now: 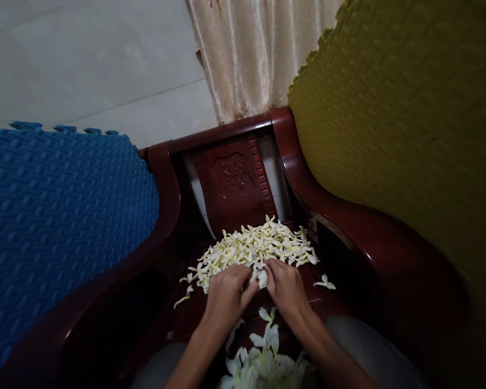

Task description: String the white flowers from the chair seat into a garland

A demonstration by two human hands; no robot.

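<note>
Both hands meet over the seat of a dark red wooden chair (pixel 227 189), at the near edge of a heap of white flowers (pixel 255 243) with yellowish stems. My left hand (pixel 228 292) has its fingers curled in a pinch at a white flower (pixel 261 276). From the other side my right hand (pixel 285 283) pinches the same flower, thumb and fingers closed. Exactly how the fingertips grip it is partly hidden. Closer to me, below the wrists, lies a bunch of larger-looking white flowers (pixel 259 367).
A blue textured foam mat (pixel 73 205) stands along the left armrest, and a yellow-green foam mat (pixel 400 119) along the right one. A beige curtain (pixel 251 54) hangs behind the chair over pale floor tiles (pixel 97 59). One loose flower (pixel 325 282) lies right of the heap.
</note>
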